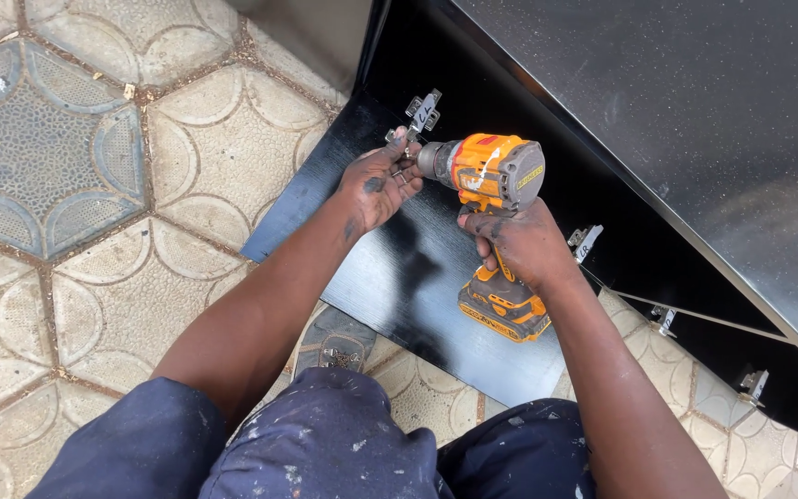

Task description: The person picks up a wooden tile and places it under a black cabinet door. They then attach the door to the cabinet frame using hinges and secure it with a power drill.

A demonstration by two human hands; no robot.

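Observation:
My right hand [519,242] grips the handle of an orange and black cordless drill [491,180], whose battery base [502,310] rests just above a black door panel [399,277]. The drill's nose points left at a metal hinge [420,115] on the panel's far edge. My left hand [379,182] pinches at the drill's tip beside the hinge, fingers closed around something small that I cannot make out.
A black cabinet with a speckled dark top [695,120] stands to the right. More hinges [586,240] [754,383] show along its lower edge. Patterned floor tiles [94,185] spread to the left. My knees in paint-spotted dark trousers [325,444] fill the bottom.

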